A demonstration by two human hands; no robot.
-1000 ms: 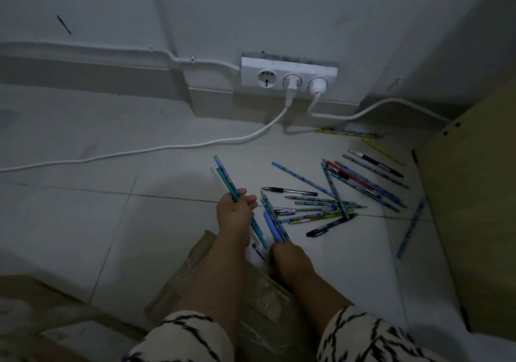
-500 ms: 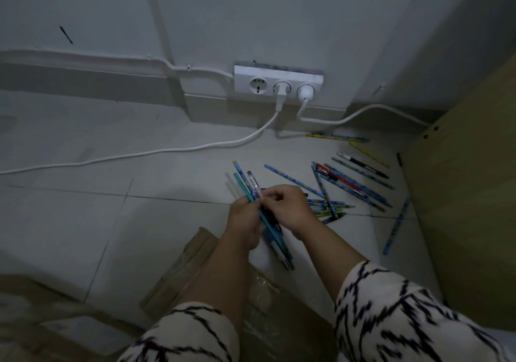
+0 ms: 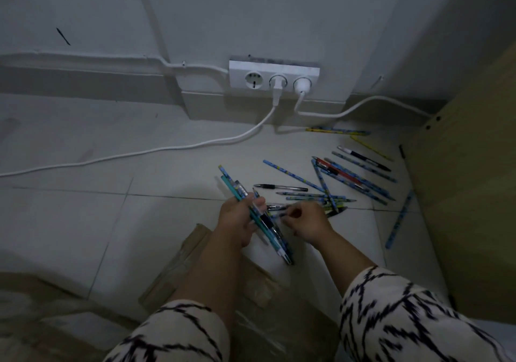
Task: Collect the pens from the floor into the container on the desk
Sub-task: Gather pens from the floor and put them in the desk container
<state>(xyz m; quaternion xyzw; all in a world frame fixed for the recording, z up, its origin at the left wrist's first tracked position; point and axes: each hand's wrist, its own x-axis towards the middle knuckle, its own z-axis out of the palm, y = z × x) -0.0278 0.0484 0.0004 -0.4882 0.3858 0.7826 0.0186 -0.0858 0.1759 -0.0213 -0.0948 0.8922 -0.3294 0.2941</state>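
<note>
Fingers of your left hand (image 3: pixel 239 220) are curled round a bundle of pens (image 3: pixel 259 216), gripping it mid-length, tips fanning up-left and down-right. Your right hand (image 3: pixel 305 226) sits just beside the bundle, fingers bent over the near end of the scattered pens (image 3: pixel 329 194); looks like a pinch on a small pen, but blur means you can't tell for sure.

Progress: early-to-middle, my estimate. One handful gathered; well over a dozen pens are on the floor (image 3: pixel 83 222) to the right, some crossing each other, a few near the wall, one blue pen (image 3: pixel 399 222) apart beside the wooden panel (image 3: pixel 469 194). Container and desk top aren't visible, so nothing is confirmed deposited.

Materials: pens are thin, straight, smooth plastic, mostly blue-patterned, some black, one red, a couple yellow. Floor is glossy pale tile, so pens may slide or roll. Flattened cardboard (image 3: pixel 195 272) with shiny tape lies under your forearms. White cables (image 3: pixel 167 149) run from the wall socket (image 3: pixel 275 78).
</note>
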